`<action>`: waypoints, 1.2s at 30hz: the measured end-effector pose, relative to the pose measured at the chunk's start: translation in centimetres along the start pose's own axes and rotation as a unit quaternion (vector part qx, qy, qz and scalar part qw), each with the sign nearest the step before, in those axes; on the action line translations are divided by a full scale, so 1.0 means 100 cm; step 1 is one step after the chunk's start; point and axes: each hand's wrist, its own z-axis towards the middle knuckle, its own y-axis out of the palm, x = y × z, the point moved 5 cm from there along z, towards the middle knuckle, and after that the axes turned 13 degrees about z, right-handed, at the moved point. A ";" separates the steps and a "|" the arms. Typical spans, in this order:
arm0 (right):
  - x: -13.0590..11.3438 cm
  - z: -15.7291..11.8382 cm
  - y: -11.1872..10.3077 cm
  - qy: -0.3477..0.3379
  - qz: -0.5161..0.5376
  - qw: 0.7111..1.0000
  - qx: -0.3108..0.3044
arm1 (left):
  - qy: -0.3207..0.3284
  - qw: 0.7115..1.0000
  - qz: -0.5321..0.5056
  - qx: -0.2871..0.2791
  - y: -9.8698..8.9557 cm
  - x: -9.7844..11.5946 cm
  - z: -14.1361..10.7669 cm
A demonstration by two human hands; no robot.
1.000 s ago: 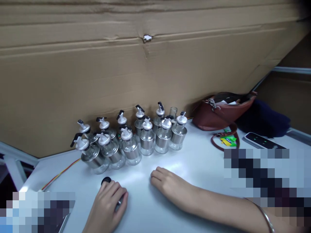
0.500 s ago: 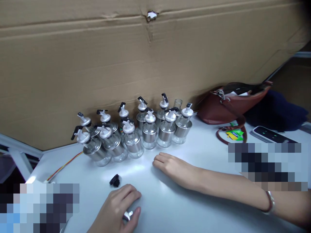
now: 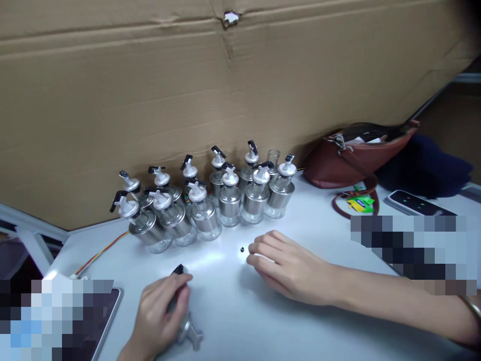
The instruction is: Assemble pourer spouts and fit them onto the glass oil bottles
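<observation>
My left hand is low at the left of centre, with bent fingers closed around a small black stopper whose tip sticks out past them. Close under its thumb is a silver pourer spout, blurred, on or just over the table. My right hand rests on the tabletop at right of centre, fingers loosely bent with a gap between them. A tiny black piece lies just off its fingertips. Behind both hands stand glass bottles with steel bands, most topped by white pourers with black levers.
A cardboard sheet walls the back of the white table. A brown handbag, green packets and a black device are at the right. At the left lie a tablet and coloured wires.
My left hand has moved left and up onto the black stopper, leaving more of the silver spout visible. My right hand has shifted right, and the tiny black piece now shows beside it.
</observation>
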 end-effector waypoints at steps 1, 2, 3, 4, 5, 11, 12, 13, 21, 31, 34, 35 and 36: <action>-0.001 -0.004 -0.010 0.008 0.004 0.998 0.056 | -0.016 0.999 0.029 0.004 -0.001 -0.004 0.002; 0.001 -0.008 -0.021 0.026 0.006 0.993 0.118 | -0.030 0.998 0.052 0.005 -0.001 -0.007 0.004; 0.006 -0.012 -0.032 0.052 0.005 0.982 0.184 | -0.043 0.997 0.067 0.004 -0.001 -0.010 0.006; 0.012 -0.018 -0.042 0.081 0.001 0.966 0.245 | -0.055 0.996 0.074 0.004 -0.001 -0.012 0.008; 0.021 -0.023 -0.051 0.111 -0.002 0.948 0.298 | -0.062 0.995 0.075 0.004 -0.001 -0.013 0.009; 0.094 -0.039 -0.075 0.289 0.117 0.848 0.429 | -0.058 0.998 0.032 -0.003 0.004 -0.007 0.014; 0.104 -0.039 -0.075 0.302 0.148 0.836 0.434 | -0.059 0.998 0.030 -0.005 0.005 -0.007 0.013; 0.112 -0.037 -0.074 0.308 0.176 0.827 0.435 | -0.062 0.998 0.030 -0.007 0.006 -0.008 0.013; 0.130 -0.013 -0.065 0.267 0.270 0.823 0.423 | -0.078 0.994 0.045 -0.059 0.016 -0.015 0.006; 0.096 -0.030 -0.060 0.259 0.281 0.826 0.415 | -0.055 0.998 0.039 -0.002 0.004 -0.005 0.009; 0.075 -0.035 -0.056 0.261 0.291 0.830 0.397 | -0.024 0.999 0.018 0.015 -0.003 0.010 0.010; 0.068 -0.036 -0.054 0.262 0.296 0.832 0.390 | -0.014 1.000 0.008 0.010 -0.003 0.015 0.010; 0.061 -0.037 -0.052 0.262 0.303 0.833 0.381 | -0.005 1.000 0.001 0.000 -0.003 0.021 0.010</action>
